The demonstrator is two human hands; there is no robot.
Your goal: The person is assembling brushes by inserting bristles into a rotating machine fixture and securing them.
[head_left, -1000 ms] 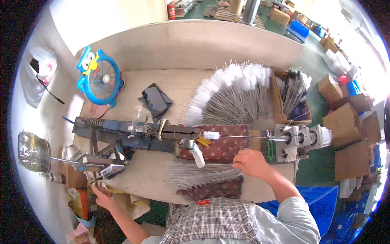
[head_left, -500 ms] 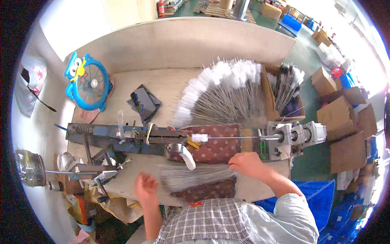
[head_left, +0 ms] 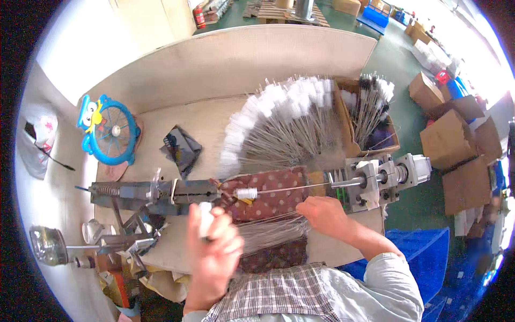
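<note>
My left hand [head_left: 217, 249], somewhat blurred, is closed around the white-wrapped lever handle [head_left: 205, 219] on the near side of a long metal machine [head_left: 198, 190]. A small brush with a white bristle head [head_left: 247, 194] lies across the machine's gap, its thin wire stem running right toward the round metal chuck [head_left: 365, 180]. My right hand [head_left: 323, 216] has its fingers pinched together at the right ends of a bundle of thin wires [head_left: 276, 233]. The fingers hide how many wires they hold. Spotted brown cloth [head_left: 279, 185] lies beneath the brush and under the bundle.
Finished white brushes [head_left: 279, 121] fan out behind the machine, beside a cardboard box [head_left: 348, 121] of dark brushes. A blue toy-shaped fan [head_left: 115, 131] and a dark folded sheet [head_left: 182, 150] sit at the left. A glass jar [head_left: 48, 246] is at far left; a blue bin [head_left: 418, 263] at right.
My left hand has come up from the table and closed on the lever handle, which has swung left. The brush's stem now slants. My right hand stays at the wire ends; the view has shifted slightly.
</note>
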